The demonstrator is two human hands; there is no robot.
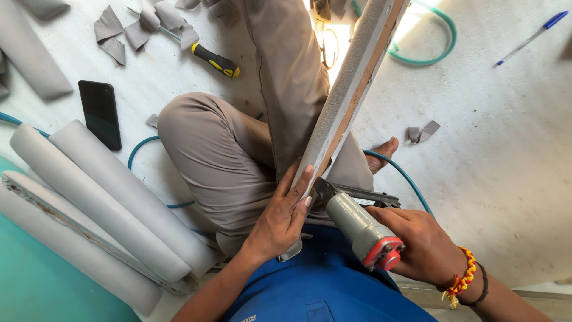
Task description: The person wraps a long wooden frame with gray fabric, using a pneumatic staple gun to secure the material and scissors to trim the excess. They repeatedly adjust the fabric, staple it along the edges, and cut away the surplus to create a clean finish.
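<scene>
Fabric-wrapped strip lies under left hand's flat open grip; right hand clenches staple gun.

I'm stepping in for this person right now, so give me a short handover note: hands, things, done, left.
Left hand: open, flat against the long grey fabric-covered wooden strip, steadying it across the lap.
Right hand: gripping the grey pneumatic staple gun with red end cap, nose at the strip's lower edge.
Done: grey fabric is wrapped over the strip; finished grey padded rolls lie to the left.
Left: bare wood shows along one edge; how much is stapled cannot be told.
</scene>
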